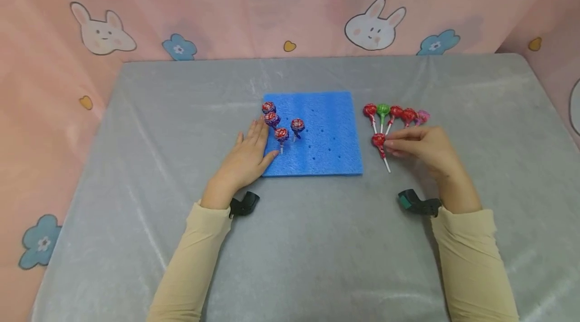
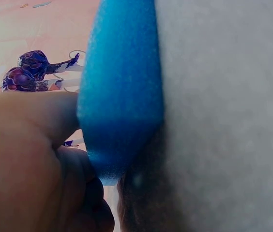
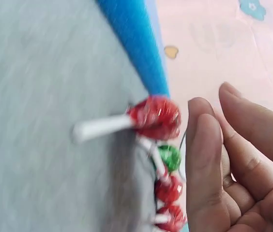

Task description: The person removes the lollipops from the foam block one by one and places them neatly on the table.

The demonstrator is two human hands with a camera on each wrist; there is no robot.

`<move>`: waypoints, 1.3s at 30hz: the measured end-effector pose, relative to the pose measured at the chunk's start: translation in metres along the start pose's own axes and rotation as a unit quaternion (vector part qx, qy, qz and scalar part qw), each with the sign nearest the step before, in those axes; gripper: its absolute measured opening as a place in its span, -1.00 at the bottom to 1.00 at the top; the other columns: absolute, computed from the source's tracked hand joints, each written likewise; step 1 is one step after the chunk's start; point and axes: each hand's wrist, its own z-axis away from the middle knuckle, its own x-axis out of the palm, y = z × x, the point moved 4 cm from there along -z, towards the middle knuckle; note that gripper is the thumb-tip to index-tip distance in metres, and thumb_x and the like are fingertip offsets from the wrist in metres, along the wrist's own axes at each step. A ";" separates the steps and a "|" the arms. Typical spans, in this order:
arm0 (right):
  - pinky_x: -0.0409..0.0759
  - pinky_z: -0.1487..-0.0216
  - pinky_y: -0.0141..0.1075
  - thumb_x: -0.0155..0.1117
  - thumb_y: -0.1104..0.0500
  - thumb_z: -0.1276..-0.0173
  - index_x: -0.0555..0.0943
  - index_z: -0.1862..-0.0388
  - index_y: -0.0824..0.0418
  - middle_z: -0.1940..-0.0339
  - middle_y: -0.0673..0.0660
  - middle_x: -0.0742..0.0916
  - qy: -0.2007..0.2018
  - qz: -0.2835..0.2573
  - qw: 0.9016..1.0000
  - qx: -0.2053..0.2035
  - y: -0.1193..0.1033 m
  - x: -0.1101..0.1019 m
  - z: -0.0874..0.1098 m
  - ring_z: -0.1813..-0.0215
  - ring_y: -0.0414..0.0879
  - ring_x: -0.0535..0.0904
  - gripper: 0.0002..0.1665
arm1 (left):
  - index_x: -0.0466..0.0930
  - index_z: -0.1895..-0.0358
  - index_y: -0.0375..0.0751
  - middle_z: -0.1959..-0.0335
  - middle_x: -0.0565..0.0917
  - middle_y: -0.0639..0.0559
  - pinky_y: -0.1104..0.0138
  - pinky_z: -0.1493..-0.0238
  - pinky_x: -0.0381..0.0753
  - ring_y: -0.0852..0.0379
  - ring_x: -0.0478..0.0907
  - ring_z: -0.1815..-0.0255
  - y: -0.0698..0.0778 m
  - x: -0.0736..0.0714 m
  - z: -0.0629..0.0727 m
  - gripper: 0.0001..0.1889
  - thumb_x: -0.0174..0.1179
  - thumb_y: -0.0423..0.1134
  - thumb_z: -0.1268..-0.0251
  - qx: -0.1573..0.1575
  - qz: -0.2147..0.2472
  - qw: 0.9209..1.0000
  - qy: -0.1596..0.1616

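Observation:
A blue foam board with small holes lies flat on the table. Several lollipops in red-and-purple wrappers, one of them nearest the middle, stand in its left part. My left hand lies along the board's left edge with fingers stretched out; its thumb reaches over the board's top. To the right of the board, my right hand has its fingertips right beside the head of a red lollipop. The right wrist view shows that lollipop's white stick and a gap between its head and the fingers.
Behind the red lollipop, others lie fanned out in a row: a green lollipop, several red ones and a pink lollipop, partly overlapped by the right hand. The grey-covered table ends at a pink curtain at the back.

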 end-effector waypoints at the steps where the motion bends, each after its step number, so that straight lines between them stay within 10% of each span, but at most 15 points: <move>1: 0.60 0.27 -0.48 0.36 0.21 -0.23 0.60 0.06 0.54 0.43 -0.16 0.73 0.005 0.001 1.000 -0.002 -0.002 0.001 0.000 0.37 -0.29 0.68 -0.57 | -0.28 -0.49 -0.33 -0.52 -0.34 -0.14 0.01 -0.42 -0.33 -0.02 -0.42 -0.50 0.000 0.000 0.000 -0.27 -0.25 0.06 -0.51 0.000 0.001 1.000 -0.001; 15: 0.57 0.15 -0.47 0.39 0.16 -0.21 0.70 0.13 0.31 0.38 -0.10 0.75 0.010 -0.063 0.996 -0.058 -0.036 0.033 -0.007 0.27 -0.20 0.69 -0.70 | -0.25 -0.49 -0.32 -0.52 -0.31 -0.14 0.01 -0.42 -0.32 -0.01 -0.42 -0.51 0.001 0.005 0.000 -0.27 -0.24 0.07 -0.51 0.008 -0.002 1.000 0.001; 23: 0.60 0.15 -0.42 0.34 0.37 -0.20 0.71 0.23 0.34 0.38 -0.02 0.76 -0.049 -0.160 0.981 -0.101 -0.056 0.060 -0.022 0.28 -0.21 0.69 -0.85 | -0.26 -0.49 -0.32 -0.52 -0.34 -0.13 0.01 -0.42 -0.32 -0.02 -0.41 -0.51 -0.001 0.003 -0.001 -0.28 -0.26 0.06 -0.52 0.008 -0.008 1.000 0.002; 39: 0.60 0.12 -0.37 0.31 0.40 -0.21 0.57 0.08 0.59 0.33 -0.06 0.74 -0.076 -0.170 0.976 -0.112 -0.070 0.116 -0.041 0.21 -0.20 0.67 -0.67 | -0.27 -0.49 -0.31 -0.52 -0.33 -0.13 0.03 -0.43 -0.33 0.00 -0.42 -0.50 -0.001 0.000 0.000 -0.27 -0.24 0.07 -0.51 0.002 -0.003 1.000 0.004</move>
